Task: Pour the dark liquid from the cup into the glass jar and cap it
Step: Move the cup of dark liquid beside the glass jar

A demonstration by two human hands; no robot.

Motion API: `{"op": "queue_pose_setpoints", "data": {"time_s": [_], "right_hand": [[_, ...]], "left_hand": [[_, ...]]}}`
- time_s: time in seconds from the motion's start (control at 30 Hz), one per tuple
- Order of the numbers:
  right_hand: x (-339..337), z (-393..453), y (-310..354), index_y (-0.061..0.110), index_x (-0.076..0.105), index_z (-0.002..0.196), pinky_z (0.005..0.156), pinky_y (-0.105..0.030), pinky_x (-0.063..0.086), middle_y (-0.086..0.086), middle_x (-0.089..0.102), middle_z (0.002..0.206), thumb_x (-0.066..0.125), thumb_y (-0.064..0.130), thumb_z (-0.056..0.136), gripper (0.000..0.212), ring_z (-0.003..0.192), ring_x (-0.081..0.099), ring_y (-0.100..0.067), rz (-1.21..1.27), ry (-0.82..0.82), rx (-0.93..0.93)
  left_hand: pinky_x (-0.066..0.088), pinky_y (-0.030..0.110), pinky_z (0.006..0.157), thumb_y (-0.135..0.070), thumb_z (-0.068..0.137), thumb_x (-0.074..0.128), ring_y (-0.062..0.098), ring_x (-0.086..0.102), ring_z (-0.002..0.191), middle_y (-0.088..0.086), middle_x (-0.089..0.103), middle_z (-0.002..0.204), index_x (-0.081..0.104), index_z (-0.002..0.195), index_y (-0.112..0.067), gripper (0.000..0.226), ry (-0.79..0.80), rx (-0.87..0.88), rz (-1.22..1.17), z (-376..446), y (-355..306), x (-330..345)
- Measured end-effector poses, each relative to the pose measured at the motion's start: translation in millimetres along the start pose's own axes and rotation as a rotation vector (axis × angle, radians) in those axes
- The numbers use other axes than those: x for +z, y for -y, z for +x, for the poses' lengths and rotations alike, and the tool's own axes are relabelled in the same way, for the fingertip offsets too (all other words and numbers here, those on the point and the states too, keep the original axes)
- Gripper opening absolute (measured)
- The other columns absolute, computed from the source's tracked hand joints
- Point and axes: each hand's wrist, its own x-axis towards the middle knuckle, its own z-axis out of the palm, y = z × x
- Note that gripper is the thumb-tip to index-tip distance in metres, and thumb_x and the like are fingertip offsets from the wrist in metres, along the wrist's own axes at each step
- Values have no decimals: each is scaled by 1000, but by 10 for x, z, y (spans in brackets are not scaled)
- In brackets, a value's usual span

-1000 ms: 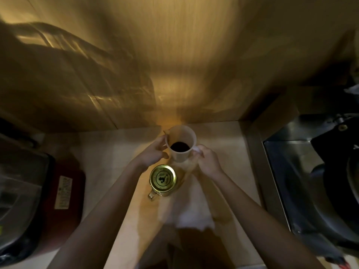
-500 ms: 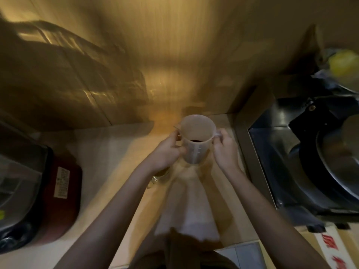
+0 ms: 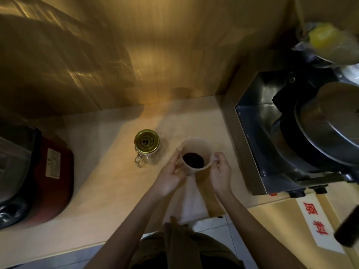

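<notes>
A pale plastic cup (image 3: 202, 148) with a spout and a side handle holds dark liquid (image 3: 193, 160) in its bottom. Both hands hold it just above the wooden counter (image 3: 101, 183). My left hand (image 3: 171, 175) grips its left wall below the spout. My right hand (image 3: 221, 171) pinches the handle on its right. The glass jar (image 3: 148, 155) stands upright to the cup's left, apart from it. A gold lid (image 3: 146, 141) sits on the jar's mouth, and its small glass handle points toward me.
A red appliance (image 3: 38, 175) with a white label fills the counter's left end. At the right, a steel unit (image 3: 272, 144) carries a dark pan. A wooden wall rises behind. A white sign with red characters (image 3: 315, 220) lies at the front right.
The cup has come nearer to me and to the right of the jar, and sits level again. The jar, hidden by my left hand before, is in full view.
</notes>
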Motion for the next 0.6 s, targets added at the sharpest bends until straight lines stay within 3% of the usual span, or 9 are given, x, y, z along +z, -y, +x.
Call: {"op": "queue_pose_setpoints", "data": {"time_s": [0.13, 0.33, 0.47, 0.53, 0.6], "right_hand": [[-13, -139, -56, 17, 56, 89, 72, -31, 43, -3, 62, 89, 45, 0, 93, 20, 86, 57, -21, 0, 46, -2], [-40, -242, -149, 12, 62, 91, 69, -24, 42, -1, 63, 88, 48, -3, 90, 20, 86, 57, -18, 12, 90, -2], [-71, -258, -201, 6, 62, 93, 68, -18, 41, -2, 63, 87, 49, -4, 90, 16, 84, 57, -19, -13, 123, 1], [-86, -260, -214, 5, 62, 92, 65, -10, 39, 0, 62, 83, 49, -5, 88, 18, 80, 56, -16, -37, 138, 2], [-98, -255, -234, 6, 63, 92, 67, -13, 40, -3, 63, 85, 48, -1, 86, 18, 81, 56, -18, -50, 151, 5]], "left_hand": [[45, 3, 70, -2, 87, 50, -9, 49, 95, -15, 50, 112, 30, 138, -19, 57, -5, -2, -24, -124, 97, 48], [43, 2, 75, -9, 85, 55, -8, 49, 101, -5, 49, 126, 26, 142, -15, 65, -26, -33, -5, -201, 228, 54], [46, 5, 74, -22, 72, 53, -6, 50, 101, -9, 50, 121, 30, 140, -17, 72, -40, -51, -16, -223, 275, 86], [46, 5, 74, -23, 73, 54, -6, 51, 101, -16, 51, 117, 31, 140, -18, 71, -55, -48, -5, -218, 318, 91], [44, 3, 74, -20, 77, 55, -9, 50, 100, -18, 51, 116, 31, 140, -18, 67, -70, -47, 3, -216, 358, 88]]}}
